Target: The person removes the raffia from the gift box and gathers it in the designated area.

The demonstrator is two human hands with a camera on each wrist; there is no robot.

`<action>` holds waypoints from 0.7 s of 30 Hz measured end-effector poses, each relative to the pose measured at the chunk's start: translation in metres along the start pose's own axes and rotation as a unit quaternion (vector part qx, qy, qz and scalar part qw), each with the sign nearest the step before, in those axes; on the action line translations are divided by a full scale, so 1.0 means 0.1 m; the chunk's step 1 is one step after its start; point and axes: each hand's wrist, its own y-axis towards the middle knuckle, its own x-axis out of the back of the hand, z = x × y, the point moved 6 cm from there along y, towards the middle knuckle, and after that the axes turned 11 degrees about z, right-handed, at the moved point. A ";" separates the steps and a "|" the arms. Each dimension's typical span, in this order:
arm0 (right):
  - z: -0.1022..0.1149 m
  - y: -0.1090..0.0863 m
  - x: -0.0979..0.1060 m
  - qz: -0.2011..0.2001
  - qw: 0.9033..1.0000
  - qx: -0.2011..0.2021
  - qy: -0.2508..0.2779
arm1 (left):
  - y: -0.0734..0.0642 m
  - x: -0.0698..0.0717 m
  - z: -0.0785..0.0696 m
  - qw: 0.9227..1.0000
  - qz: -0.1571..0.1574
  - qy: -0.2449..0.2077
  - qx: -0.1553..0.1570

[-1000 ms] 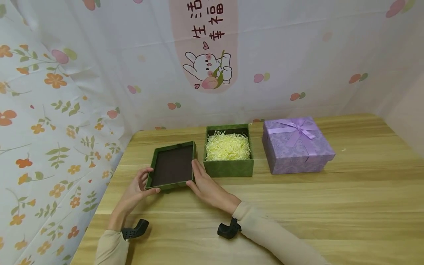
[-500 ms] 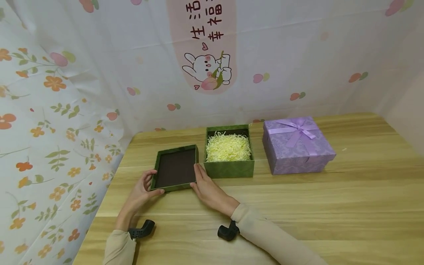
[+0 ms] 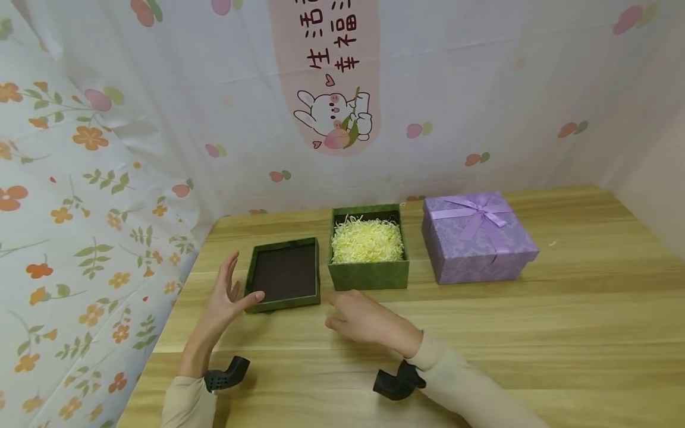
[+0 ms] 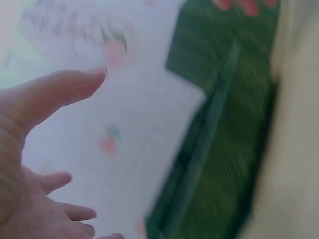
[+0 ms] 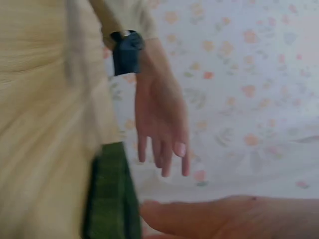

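Note:
A shallow green box lid (image 3: 283, 270) lies on the table with its dark inside facing up. My left hand (image 3: 222, 303) hovers at its left front corner, thumb and fingers spread apart and holding nothing. In the left wrist view the thumb (image 4: 60, 92) is clear of the blurred green lid (image 4: 224, 149). To the right of the lid, my right hand (image 3: 369, 321) is in the air over the table, apart from the lid and gripping nothing. Just behind it stands the open green box (image 3: 369, 276), filled with pale yellow shredded paper (image 3: 367, 240).
A purple gift box (image 3: 481, 238) with a lilac ribbon bow stands right of the green box. Floral cloth (image 3: 96, 238) hangs at the left and behind the wooden table (image 3: 508, 339). Black wrist mounts (image 3: 227, 374) are on both forearms.
The lid has come down flat onto the table, and both hands have let go of it. My right hand has moved away to the right; my left fingers have spread off the edge.

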 end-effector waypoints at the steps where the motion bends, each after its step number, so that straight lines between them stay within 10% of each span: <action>1: -0.01 -0.08 0.07 0.014 1.000 0.008 0.006 | 0.03 -0.05 -0.08 1.000 0.007 0.010 -0.002; 10: -0.29 -0.52 0.72 0.006 0.998 0.020 0.062 | 0.60 -0.65 -0.61 0.989 0.067 0.127 0.041; 21: -0.61 -0.47 1.17 -0.105 0.994 0.000 0.029 | 1.28 -1.10 -0.46 0.985 0.132 0.111 0.032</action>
